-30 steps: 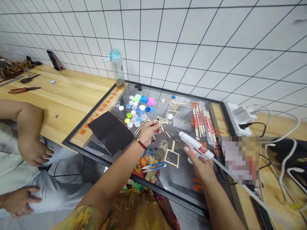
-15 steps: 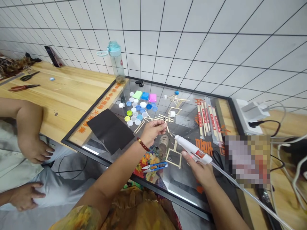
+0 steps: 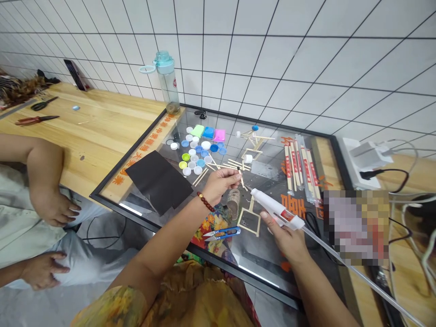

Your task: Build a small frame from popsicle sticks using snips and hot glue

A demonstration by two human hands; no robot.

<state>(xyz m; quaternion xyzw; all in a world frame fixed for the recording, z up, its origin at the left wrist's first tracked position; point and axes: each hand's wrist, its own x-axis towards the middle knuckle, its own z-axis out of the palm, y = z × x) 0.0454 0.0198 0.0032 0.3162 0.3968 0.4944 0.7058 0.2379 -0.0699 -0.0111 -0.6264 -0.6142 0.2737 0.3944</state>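
Observation:
My left hand (image 3: 223,184) pinches a short wooden stick (image 3: 242,180) with a small black piece at its upper end. In my right hand (image 3: 286,236) is a white glue gun (image 3: 272,205), a long glue stick (image 3: 340,261) trailing from its back; its nozzle points at the stick's lower end, and I cannot tell whether they touch. Below them lies a square wooden-stick frame with a handle (image 3: 250,221). Blue thread snips (image 3: 223,233) rest beside that frame. Loose sticks (image 3: 218,166) lie just beyond my left hand.
Bottle caps (image 3: 194,158) and coloured clay packs (image 3: 208,132) lie behind a black sheet (image 3: 158,181). A stick model (image 3: 254,143), wrapped chopsticks (image 3: 299,168) and a power strip (image 3: 361,163) are farther right. A bottle (image 3: 168,84) stands at the back; another person's hand (image 3: 56,209) is left.
The view has shifted slightly, so everything sits a little differently in it. My two hands keep their holds, with the glue gun's nozzle still close to the stick.

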